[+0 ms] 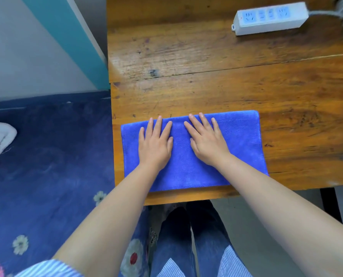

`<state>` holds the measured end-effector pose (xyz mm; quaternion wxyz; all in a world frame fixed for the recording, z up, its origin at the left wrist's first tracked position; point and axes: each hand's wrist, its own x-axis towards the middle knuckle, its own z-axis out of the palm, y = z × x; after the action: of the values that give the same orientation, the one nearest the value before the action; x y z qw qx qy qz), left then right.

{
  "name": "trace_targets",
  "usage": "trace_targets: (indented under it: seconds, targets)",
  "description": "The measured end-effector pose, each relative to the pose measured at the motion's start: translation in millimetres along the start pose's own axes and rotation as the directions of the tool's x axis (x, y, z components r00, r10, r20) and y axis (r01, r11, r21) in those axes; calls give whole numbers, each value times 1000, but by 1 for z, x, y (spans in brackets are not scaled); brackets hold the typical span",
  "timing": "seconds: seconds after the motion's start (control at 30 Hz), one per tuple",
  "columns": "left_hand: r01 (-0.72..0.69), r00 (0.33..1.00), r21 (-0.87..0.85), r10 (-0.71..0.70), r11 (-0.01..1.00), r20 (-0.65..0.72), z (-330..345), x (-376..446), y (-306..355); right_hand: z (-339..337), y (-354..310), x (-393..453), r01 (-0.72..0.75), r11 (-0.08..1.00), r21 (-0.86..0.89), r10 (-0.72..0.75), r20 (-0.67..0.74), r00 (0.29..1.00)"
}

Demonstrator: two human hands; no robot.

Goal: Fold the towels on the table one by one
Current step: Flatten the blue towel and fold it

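Step in hand: flattening a half-folded towel on the surface.

The towel [240, 140] lies as a wide rectangle at the near edge of the surface [206, 80], apparently folded once already. The left hand [154, 142] and right hand [207, 143] rest palm-down side by side on its middle, fingers straight and spread, gripping nothing. This reads as smoothing the fold. The next move likely calls for pinching one short end and carrying it across to the other, edges aligned. No other towel is identifiable in view. A power strip [269, 19] lies well apart at the far side.
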<state>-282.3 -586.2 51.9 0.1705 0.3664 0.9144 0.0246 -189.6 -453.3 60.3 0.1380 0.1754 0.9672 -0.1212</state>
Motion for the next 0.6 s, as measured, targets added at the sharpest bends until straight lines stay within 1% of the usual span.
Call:
trace_targets:
  seconds: [0.1, 0.2, 0.33, 0.43, 0.53, 0.6]
  targets:
    - [2, 1000, 5, -2, 1000, 12, 4, 0, -21, 5, 17, 0, -9, 999, -35, 9, 2, 1000]
    - [7, 1000, 5, -7, 1000, -5, 3, 4, -38, 2, 40, -1, -109, 994, -6, 109, -14, 994]
    - [135, 990, -30, -136, 990, -23, -2, 8, -51, -7, 66, -9, -232, 972, 20, 233, -49, 971]
    - [192, 981, -64, -194, 979, -25, -4, 11, -58, -9, 82, -15, -305, 951, 43, 307, -57, 950]
    - [252, 967, -86, -254, 964, -19, -8, 14, -63, -10, 95, -16, -412, 901, 135, 421, -44, 906]
    - [270, 963, -54, -271, 961, -7, -10, 13, -63, -10, 101, -18, -438, 879, 190, 452, -40, 891]
